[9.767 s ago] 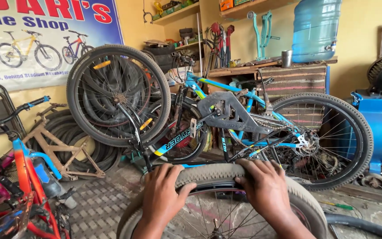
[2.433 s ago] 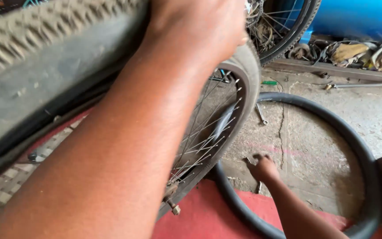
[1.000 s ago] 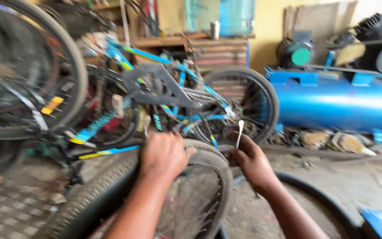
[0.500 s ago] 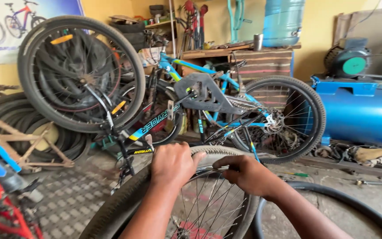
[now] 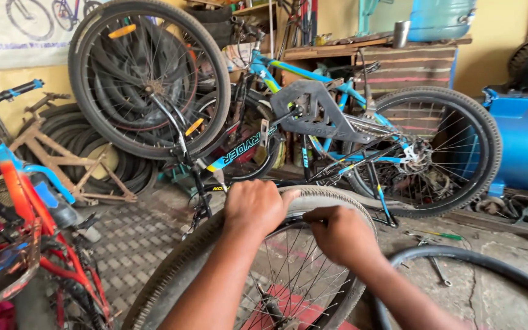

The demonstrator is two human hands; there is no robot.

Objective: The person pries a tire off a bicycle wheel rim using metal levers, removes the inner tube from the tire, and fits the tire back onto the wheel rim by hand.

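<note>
Two hands: both rest on the top of the grey tyre of a spoked wheel held upright in front of the person.
Left hand: palm down over the tyre's crown, fingers curled and closed round the tread, thumb stretched toward the other hand.
Right hand: just beside the left, on the tyre's inner edge; fingers bent tight and pinching the tyre's bead at the rim. Whether it also holds a tool, I cannot tell.
Tyre: at the bottom centre, arching from lower left up under both hands and down to the right.
Black inner tube: lying on the floor just right of the tyre.
Blue bicycle: upside down behind the tyre, wheels in the air.
Red bicycle: well left of the tyre.
Blue tank: far right, behind the tyre.
Stacked old tyres: against the wall, behind and left of the tyre.
</note>
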